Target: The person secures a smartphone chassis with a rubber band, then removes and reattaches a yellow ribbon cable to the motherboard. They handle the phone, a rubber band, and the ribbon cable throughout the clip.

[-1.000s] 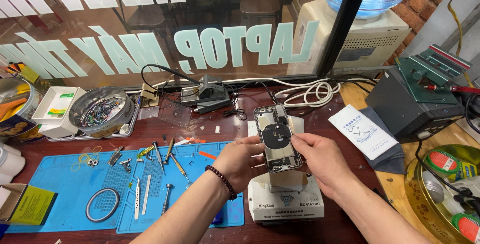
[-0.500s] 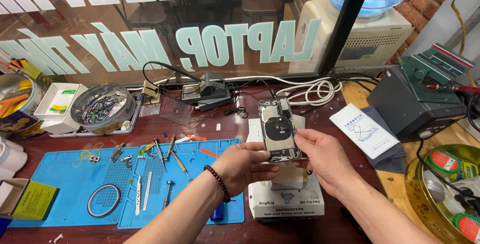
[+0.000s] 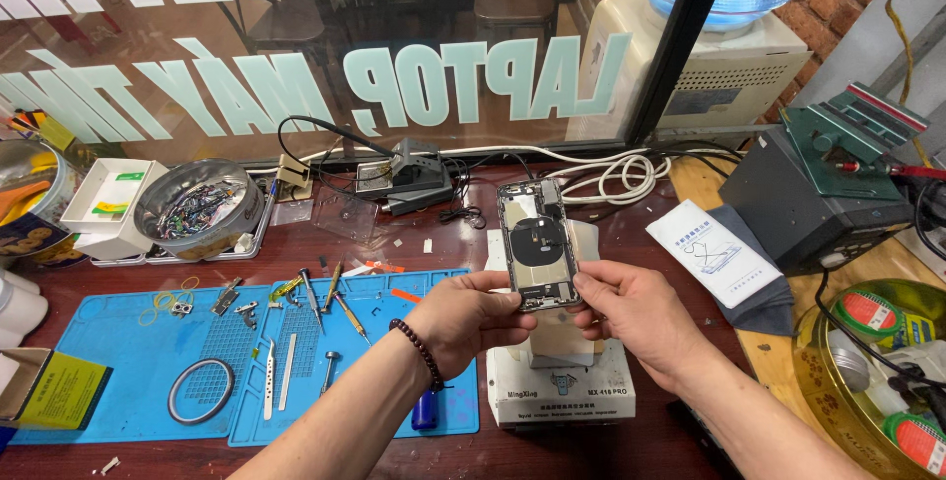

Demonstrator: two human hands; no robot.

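At the centre of the frame, the left hand and right hand each pinch the lower edge of the opened phone housing above the white heating station; best keep each grip on the frame edges, clear of exposed parts.

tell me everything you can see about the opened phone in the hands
The opened phone is a slim rectangular housing with its inner side facing the camera: a dark round coil in the middle, silvery and dark plates, small parts at both ends. It looks like metal with a grey frame. It is held above the white machine, tilted slightly, its lower end pinched between the left hand and right hand.
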